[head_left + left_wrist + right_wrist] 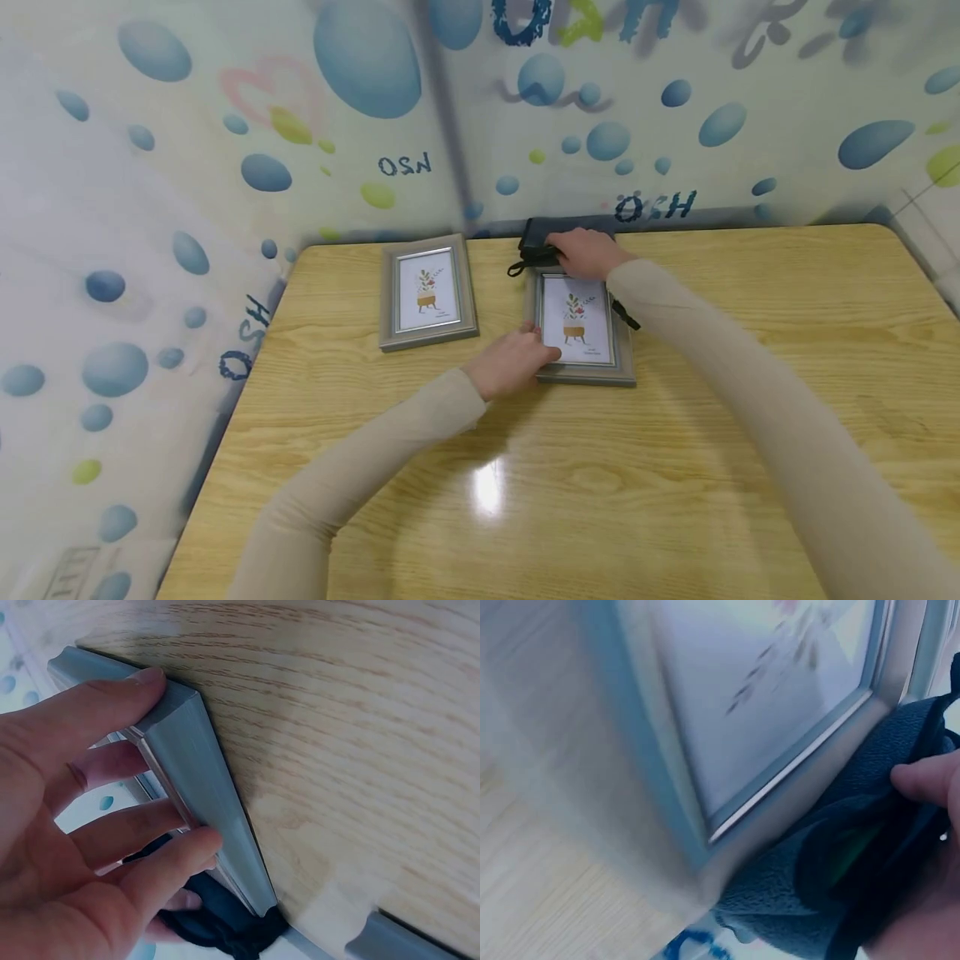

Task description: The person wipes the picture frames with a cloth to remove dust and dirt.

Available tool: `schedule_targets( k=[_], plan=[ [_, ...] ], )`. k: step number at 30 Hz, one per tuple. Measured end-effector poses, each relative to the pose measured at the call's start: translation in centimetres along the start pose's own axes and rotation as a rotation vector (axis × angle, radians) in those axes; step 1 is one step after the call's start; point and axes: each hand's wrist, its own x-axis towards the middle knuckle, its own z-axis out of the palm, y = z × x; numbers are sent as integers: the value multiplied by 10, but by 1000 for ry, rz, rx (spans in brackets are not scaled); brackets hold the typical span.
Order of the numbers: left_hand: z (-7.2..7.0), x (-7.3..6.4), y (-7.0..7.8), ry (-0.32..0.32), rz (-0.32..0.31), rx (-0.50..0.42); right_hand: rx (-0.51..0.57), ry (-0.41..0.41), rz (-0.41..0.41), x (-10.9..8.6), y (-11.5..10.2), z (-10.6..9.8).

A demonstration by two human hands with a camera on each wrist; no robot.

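while a second frame (427, 292) is set apart on the left of the wooden table (600, 483), in the head view a picture frame (576, 321) is gripped near its lower left corner by the left hand (513, 364); a dark cloth (537, 236) is held at its far edge by the right hand (587, 252). in the left wrist view, the corner is clasped by thumb and fingers. in the right wrist view, the bunched cloth is pinched against the border.

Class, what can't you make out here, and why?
- Head view: lettering on the left framed picture, too small.
- Head view: upper right corner of the right framed picture, behind the right hand and sleeve.
- Left wrist view: most of the left framed picture, past the bottom edge.
- Right wrist view: most of the right hand, past the right edge.
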Motion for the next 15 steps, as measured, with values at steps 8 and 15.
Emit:
schedule_targets(
  k=[8,15],
  plan=[
    [-1,0,3,22,-11,22,-12,37,-85,8,-18,8],
    [-2,-2,5,8,-43,34,-43,78,-89,-13,12,6]
  ],
)
